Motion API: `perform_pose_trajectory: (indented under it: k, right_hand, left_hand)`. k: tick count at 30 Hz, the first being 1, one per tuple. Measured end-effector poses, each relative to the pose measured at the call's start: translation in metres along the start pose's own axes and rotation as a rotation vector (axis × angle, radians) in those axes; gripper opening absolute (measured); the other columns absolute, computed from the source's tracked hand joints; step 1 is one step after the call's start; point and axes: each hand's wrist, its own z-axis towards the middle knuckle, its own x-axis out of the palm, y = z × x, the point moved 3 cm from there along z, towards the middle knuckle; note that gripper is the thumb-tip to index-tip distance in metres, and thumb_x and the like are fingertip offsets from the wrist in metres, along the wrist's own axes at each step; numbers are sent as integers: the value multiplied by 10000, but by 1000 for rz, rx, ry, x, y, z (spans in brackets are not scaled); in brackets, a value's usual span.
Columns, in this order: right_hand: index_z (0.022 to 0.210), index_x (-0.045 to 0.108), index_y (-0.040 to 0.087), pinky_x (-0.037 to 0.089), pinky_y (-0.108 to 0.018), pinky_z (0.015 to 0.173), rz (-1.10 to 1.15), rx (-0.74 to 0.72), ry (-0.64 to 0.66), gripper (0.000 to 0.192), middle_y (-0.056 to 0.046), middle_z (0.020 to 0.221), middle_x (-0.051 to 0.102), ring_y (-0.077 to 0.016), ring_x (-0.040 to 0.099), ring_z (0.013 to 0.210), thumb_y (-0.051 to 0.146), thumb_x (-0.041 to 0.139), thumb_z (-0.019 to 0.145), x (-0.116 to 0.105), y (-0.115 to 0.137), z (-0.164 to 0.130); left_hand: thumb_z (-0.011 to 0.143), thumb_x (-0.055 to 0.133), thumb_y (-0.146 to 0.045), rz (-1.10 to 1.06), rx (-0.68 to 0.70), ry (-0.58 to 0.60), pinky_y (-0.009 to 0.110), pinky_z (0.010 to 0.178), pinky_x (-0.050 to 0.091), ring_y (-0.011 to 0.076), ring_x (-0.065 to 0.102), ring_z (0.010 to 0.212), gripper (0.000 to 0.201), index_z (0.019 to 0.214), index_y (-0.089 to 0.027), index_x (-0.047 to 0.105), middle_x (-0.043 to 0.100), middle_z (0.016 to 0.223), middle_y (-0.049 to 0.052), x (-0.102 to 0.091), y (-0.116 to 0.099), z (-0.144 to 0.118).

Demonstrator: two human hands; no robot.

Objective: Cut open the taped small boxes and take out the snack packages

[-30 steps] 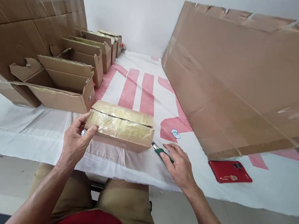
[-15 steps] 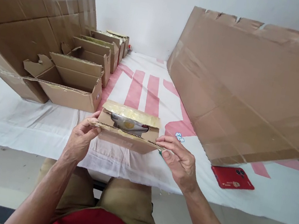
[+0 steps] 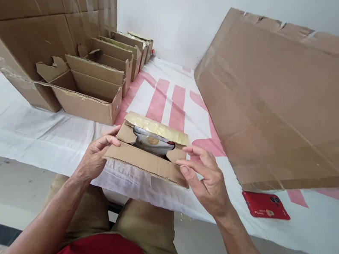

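Note:
A small cardboard box (image 3: 146,164) stands at the near edge of the table, its near flap folded down toward me. My left hand (image 3: 96,156) grips the flap's left corner. My right hand (image 3: 207,181) pinches the flap's right corner. Inside the box lies a silvery packet (image 3: 152,142) with a round yellow mark. The far flap (image 3: 158,127), covered in yellowish tape, stands open behind it.
A row of several opened cardboard boxes (image 3: 93,97) runs along the left, beside a big carton (image 3: 29,12). A large flattened carton (image 3: 290,104) leans at the right. A red phone (image 3: 265,205) lies on the white and pink table cover (image 3: 26,129).
My right hand left the green cutter and came to the box. Both hands pulled the taped top open, and the near flap now folds down, baring the packet.

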Motion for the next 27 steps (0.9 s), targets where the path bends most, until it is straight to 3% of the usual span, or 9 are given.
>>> perform_pose_trajectory:
  k: [4, 8, 10, 13, 18, 20, 24, 27]
  right_hand:
    - [1094, 835, 284, 447, -601, 1112, -173, -26, 185, 338, -116, 1499, 596, -347, 554, 1361, 434, 535, 1059, 7, 1, 25]
    - [1184, 804, 271, 424, -605, 1135, -284, -17, 329, 349, -121, 1532, 581, -355, 500, 1424, 434, 520, 1061, 17, -1, 43]
    - [1272, 757, 248, 423, -580, 1134, -342, -30, 319, 367, -135, 1538, 576, -348, 497, 1427, 417, 507, 1063, 19, 0, 49]
    - [1366, 681, 208, 414, -544, 1125, -439, -64, 241, 400, -164, 1521, 583, -344, 506, 1410, 388, 508, 1054, 17, 2, 59]
    - [1358, 668, 206, 365, -561, 1120, -577, -40, 142, 396, -174, 1526, 578, -378, 458, 1437, 364, 545, 1017, 16, -12, 90]
    - [1349, 671, 190, 360, -559, 1123, -565, 11, 183, 413, -176, 1539, 566, -381, 465, 1427, 377, 554, 1000, 20, -25, 104]
    - [1384, 637, 168, 428, -500, 1085, -392, 122, 426, 480, -151, 1480, 633, -344, 564, 1341, 435, 524, 1001, 31, -48, 116]
    - [1372, 642, 191, 468, -444, 1049, -322, 139, 504, 458, -114, 1427, 684, -323, 610, 1302, 422, 547, 988, 34, -56, 115]
  left_hand:
    - [708, 851, -354, -49, -66, 35, 549, 1147, 460, 391, 516, 1464, 133, 768, -245, 807, 603, 1557, 75, -11, -2, 3]
    - [738, 742, -438, -35, -64, 141, 608, 1188, 406, 435, 509, 1456, 251, 826, -227, 845, 618, 1531, 115, -16, -9, 8]
    - [793, 693, -455, 82, -15, 113, 617, 1212, 368, 428, 528, 1434, 265, 783, -222, 820, 642, 1498, 121, -16, -13, 10]
    - [757, 736, -358, 294, 24, 59, 602, 1183, 405, 409, 551, 1400, 135, 729, -225, 740, 639, 1489, 103, -11, -18, 9]
    - [733, 654, -266, 523, 132, 81, 574, 1163, 433, 379, 538, 1419, 120, 831, -238, 716, 614, 1486, 106, 0, -23, 4]
    - [726, 627, -234, 629, 209, 80, 559, 1164, 441, 369, 501, 1461, 234, 933, -250, 735, 575, 1532, 102, 1, -26, 2]
    - [732, 610, -198, 812, 345, 183, 572, 1218, 388, 354, 436, 1525, 367, 1062, -267, 755, 488, 1631, 85, 3, -40, 5]
    - [753, 601, -178, 876, 450, 295, 574, 1235, 371, 342, 453, 1516, 370, 1063, -281, 772, 592, 1550, 67, 12, -56, 18]
